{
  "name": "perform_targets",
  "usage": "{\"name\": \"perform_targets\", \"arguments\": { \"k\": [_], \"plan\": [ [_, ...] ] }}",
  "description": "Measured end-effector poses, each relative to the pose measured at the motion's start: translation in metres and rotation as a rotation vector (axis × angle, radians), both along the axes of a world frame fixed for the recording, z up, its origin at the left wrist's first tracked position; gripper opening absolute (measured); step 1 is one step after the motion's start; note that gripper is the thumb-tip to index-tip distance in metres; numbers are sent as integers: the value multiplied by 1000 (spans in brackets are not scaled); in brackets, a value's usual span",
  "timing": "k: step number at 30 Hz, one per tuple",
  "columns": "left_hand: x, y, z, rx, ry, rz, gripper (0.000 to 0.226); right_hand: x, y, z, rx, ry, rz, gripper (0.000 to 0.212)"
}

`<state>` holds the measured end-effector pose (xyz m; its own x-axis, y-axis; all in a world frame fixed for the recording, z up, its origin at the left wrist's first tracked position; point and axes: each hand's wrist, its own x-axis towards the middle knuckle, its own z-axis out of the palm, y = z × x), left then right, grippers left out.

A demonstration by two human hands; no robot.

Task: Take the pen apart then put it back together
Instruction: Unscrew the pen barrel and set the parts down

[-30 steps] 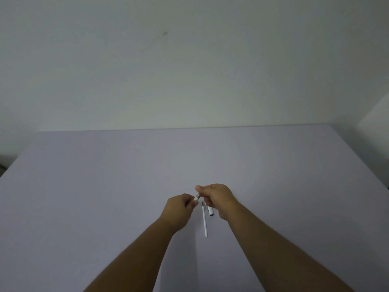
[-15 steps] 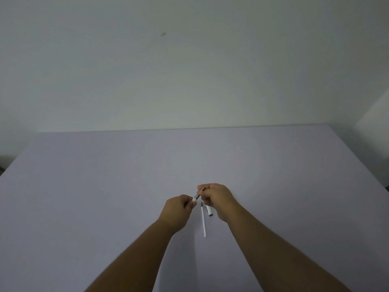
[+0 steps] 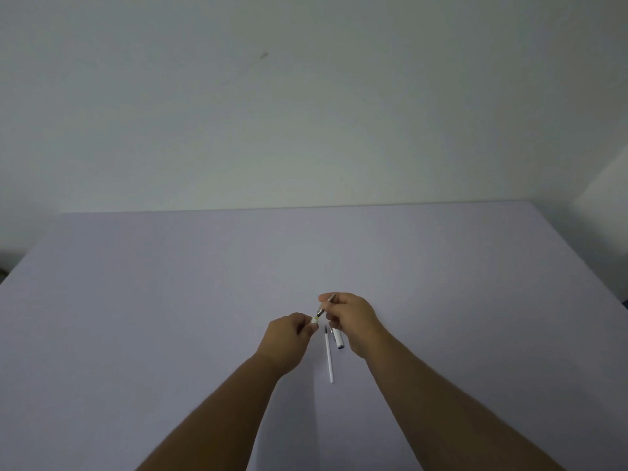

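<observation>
- Both hands meet a little below the middle of the frame, raised over a pale lilac table (image 3: 170, 300) that fills the lower half; a plain off-white wall (image 3: 306, 113) fills the upper half.
- The left hand (image 3: 289, 338) is curled into a loose fist, its fingertips pinched on a small white pen piece (image 3: 314, 320) — only the tip of that piece shows past the fingers.
- The right hand (image 3: 353, 321) sits just to the right and slightly higher in the frame, thumb and forefinger closed on a thin dark refill (image 3: 325, 305) that slants from upper right down to lower left.
- The lower end of the refill meets the white piece in the left hand; whether it is seated inside cannot be told at this size.
- Below the hands, a long white barrel (image 3: 329, 358) lies on the table, running nearly straight up and down the frame, with a dark end toward the hands.
- Just right of it, a shorter white cap (image 3: 338, 341) lies on the table — partly hidden under the right hand, its dark opening toward the bottom of the frame.
- Barrel and cap lie close together but apart.
</observation>
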<state>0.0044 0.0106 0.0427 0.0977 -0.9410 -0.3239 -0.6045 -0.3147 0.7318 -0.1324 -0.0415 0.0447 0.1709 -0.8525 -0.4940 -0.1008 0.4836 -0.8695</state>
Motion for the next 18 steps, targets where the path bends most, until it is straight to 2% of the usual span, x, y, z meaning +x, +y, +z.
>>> {"name": "perform_targets", "arguments": {
  "k": [2,8,13,15,18],
  "plan": [
    [0,-1,1,3,9,6,24,0,-3,4,-8,-42,-26,22],
    [-1,0,-2,-8,129,27,14,0,-6,5,-35,-25,-36,14],
    [3,2,-8,57,124,16,11,-3,-20,1,-74,12,-341,17],
    [4,4,-13,101,124,28,12,-10,-23,-8,-72,108,-332,22],
    [5,8,-20,137,129,45,11,-20,-14,-28,-72,520,-14,27]
  ]
}}
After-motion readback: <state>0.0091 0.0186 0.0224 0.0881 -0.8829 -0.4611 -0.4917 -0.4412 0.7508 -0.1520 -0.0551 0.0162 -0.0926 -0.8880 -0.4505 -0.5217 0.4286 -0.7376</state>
